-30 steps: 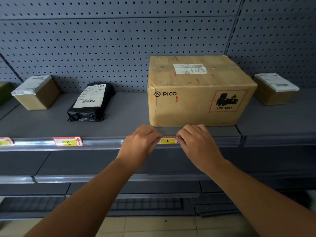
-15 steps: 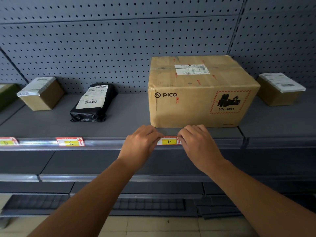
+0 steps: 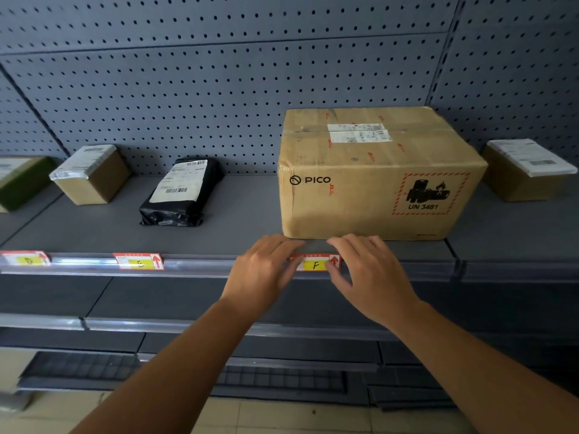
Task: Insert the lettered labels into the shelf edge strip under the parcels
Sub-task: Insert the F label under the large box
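The left hand [image 3: 263,270] and right hand [image 3: 372,274] are covering both ends of the F label [image 3: 315,264]; their fingertips are hiding. Far left of the left hand, a green parcel [image 3: 22,180] is running off-frame.

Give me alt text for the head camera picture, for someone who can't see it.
Two hands, left hand and right hand, press the ends of a label marked F into the shelf edge strip below a large cardboard box. Further left, the strip holds two more labels, under a black parcel and a small box.
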Demonstrator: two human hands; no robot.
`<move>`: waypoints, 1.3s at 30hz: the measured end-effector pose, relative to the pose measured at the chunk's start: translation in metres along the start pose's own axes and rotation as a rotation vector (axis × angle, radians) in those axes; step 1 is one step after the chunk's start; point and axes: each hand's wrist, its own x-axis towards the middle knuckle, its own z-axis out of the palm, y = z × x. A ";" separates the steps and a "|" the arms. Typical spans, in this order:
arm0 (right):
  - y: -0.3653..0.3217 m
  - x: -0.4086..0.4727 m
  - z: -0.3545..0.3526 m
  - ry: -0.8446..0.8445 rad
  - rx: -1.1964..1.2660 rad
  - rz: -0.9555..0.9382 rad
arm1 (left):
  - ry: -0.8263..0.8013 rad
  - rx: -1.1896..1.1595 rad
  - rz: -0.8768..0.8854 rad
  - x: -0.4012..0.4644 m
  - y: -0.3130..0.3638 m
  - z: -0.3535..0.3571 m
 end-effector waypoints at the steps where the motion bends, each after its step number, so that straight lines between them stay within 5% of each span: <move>1: -0.003 0.001 0.001 -0.010 0.011 -0.005 | 0.010 0.016 -0.009 -0.001 -0.001 -0.004; 14: -0.102 0.058 0.030 0.241 0.077 -0.188 | 0.043 0.263 -0.173 -0.088 -0.077 -0.117; 21: -0.252 0.110 0.059 0.255 0.113 -0.334 | 0.088 0.393 -0.397 -0.190 -0.165 -0.227; 29: -0.518 0.185 0.107 0.281 0.221 -0.521 | -0.055 0.483 -0.768 -0.350 -0.302 -0.398; 39: -0.733 0.269 0.139 0.149 0.258 -0.588 | -0.014 0.542 -0.831 -0.422 -0.440 -0.512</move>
